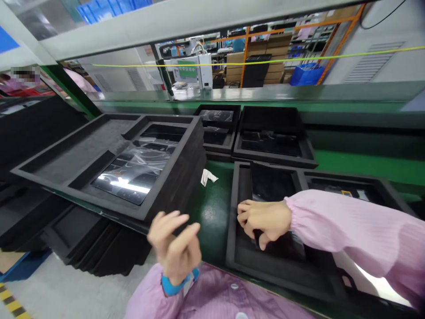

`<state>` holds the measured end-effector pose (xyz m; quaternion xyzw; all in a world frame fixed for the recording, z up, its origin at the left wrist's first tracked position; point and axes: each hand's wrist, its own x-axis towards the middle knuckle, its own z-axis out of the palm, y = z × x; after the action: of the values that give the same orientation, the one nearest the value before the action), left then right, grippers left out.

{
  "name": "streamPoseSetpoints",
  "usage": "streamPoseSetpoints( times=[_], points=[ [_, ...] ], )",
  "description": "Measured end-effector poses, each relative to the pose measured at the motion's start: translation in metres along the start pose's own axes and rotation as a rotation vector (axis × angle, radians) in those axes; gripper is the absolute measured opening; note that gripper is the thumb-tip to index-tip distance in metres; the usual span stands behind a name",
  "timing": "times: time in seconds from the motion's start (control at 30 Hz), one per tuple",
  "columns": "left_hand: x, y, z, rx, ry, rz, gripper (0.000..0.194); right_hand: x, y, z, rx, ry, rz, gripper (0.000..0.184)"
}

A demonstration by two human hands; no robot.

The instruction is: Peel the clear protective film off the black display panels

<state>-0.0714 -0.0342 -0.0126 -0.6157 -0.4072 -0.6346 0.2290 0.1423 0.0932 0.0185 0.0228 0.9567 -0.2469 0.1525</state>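
Observation:
My right hand (264, 221) reaches into a black foam tray (233, 212) on the bench. Its fingers are curled over the left edge of a dark, flat glossy panel (292, 246) lying in the tray's left compartment. Part of the panel is hidden under the hand and the pink sleeve. My left hand (175, 243) is raised in the air in front of my body, fingers loosely apart, holding nothing. A blue band (172, 285) circles its wrist. Beyond it, a clear film-covered glossy panel (139, 164) rests in the top tray (191, 146) of a foam stack.
Two smaller foam trays (237, 153) with dark panels stand at the back. A crumpled white scrap (208, 177) lies on the green bench (212, 217). More black foam trays (109, 248) are stacked low on the left. A yellow-green cord (282, 60) crosses above the bench.

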Motion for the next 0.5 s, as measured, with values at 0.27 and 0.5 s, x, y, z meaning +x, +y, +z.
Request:
streamPoseSetpoints(
  times=[0.27, 0.5],
  points=[
    [-0.047, 0.03, 0.081, -0.601, -0.497, -0.591, 0.071, -0.086, -0.014, -0.073, 0.452, 1.454, 0.096, 0.023],
    [-0.002, 0.074, 0.083, -0.701, -0.586, -0.924, 0.065, -0.098, 0.002, -0.042, -0.08, 1.949, 0.555, 0.015]
  ],
)
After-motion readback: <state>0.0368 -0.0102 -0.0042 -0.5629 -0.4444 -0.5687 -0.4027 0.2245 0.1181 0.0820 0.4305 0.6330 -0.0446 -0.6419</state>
